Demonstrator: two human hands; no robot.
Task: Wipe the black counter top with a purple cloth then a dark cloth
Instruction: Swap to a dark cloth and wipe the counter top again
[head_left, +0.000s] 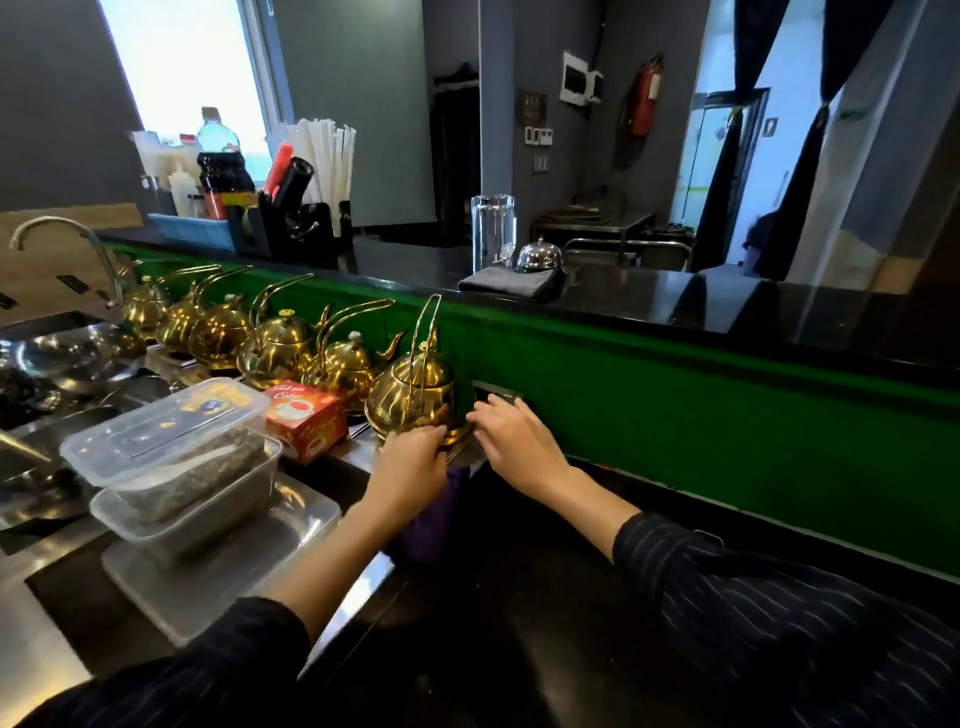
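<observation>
The black counter top (545, 597) runs along the green wall in front of me. A purple cloth (434, 519) hangs bunched under my left hand (410, 462), which holds it while its fingertips curl against the base of the nearest gold teapot (410, 400). My right hand (514, 436) reaches to the same teapot from the right, its fingers fairly straight and touching the lower side. A folded dark cloth (511, 283) lies on the raised black ledge (675, 306) above the green wall.
Several more gold teapots (275, 348) stand in a row to the left. A red tea box (306, 421) and stacked plastic tubs (176, 457) on a metal tray sit beside them. A service bell (539, 255) and a glass jug (492, 231) stand by the dark cloth.
</observation>
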